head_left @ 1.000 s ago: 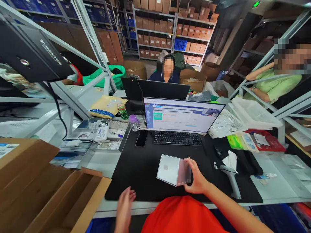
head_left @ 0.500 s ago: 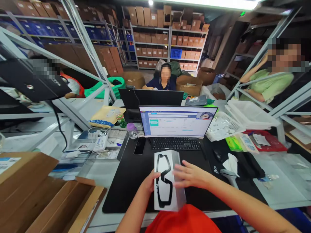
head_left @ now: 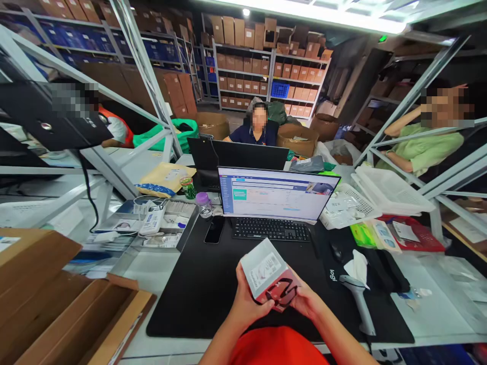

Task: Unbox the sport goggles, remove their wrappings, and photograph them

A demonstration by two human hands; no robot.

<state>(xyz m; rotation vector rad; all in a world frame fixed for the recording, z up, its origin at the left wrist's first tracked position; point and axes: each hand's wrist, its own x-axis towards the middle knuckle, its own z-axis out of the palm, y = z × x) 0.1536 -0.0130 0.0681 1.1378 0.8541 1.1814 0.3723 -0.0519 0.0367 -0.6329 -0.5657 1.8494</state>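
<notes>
Between my hands is a small product box [head_left: 262, 271], held tilted over the black desk mat [head_left: 190, 294]. One white face with a printed label points up and away, and a reddish face with a black glasses-frame picture points toward me. My left hand [head_left: 245, 296] wraps the left side, its thumb along the lower edge. My right hand [head_left: 304, 296] grips the lower right side. Just beyond the box lie a keyboard [head_left: 270, 229] and a lit monitor [head_left: 279, 195]. To the right, a grey barcode scanner [head_left: 359, 301] rests on the mat.
Open cardboard boxes [head_left: 91, 314] stand at the left. A phone [head_left: 215, 229] and a purple-lidded bottle [head_left: 204, 205] sit left of the keyboard. A mouse [head_left: 336, 251], white tissue [head_left: 357, 268] and white basket [head_left: 346, 205] are at the right. A co-worker [head_left: 254, 133] sits behind the monitors.
The box has been turned and tilted, so its label face and reddish face now show. My right hand, earlier spread beside the box, has closed on it.
</notes>
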